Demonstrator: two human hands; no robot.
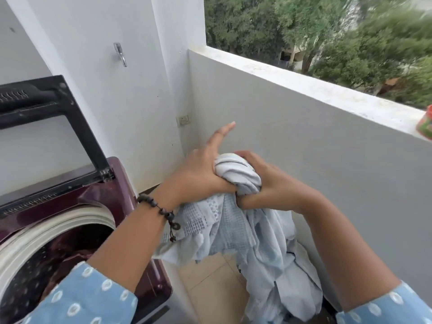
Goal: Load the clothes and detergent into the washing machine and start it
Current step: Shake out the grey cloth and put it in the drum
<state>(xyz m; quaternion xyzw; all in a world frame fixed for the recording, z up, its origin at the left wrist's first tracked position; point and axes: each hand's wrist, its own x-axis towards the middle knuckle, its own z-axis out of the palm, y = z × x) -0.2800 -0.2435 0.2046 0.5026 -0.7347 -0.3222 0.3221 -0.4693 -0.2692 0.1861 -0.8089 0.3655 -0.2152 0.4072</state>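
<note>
A pale blue-grey garment (257, 242) hangs bunched in mid-air to the right of the washing machine. My left hand (201, 171) grips its gathered top from the left, forefinger pointing out straight. My right hand (268, 183) grips the same bunch from the right. The maroon top-loading washing machine (121, 190) stands at the lower left with its dark glass lid (46, 127) raised. Its drum (53, 251) is open and dark cloth lies inside. No detergent shows.
A white parapet wall (304, 141) runs along the right, with a colourful object (425, 122) on its ledge at the far right edge. A metal hook (120, 53) and a socket (183, 119) are on the back wall. Beige floor tiles (210, 284) lie beside the machine.
</note>
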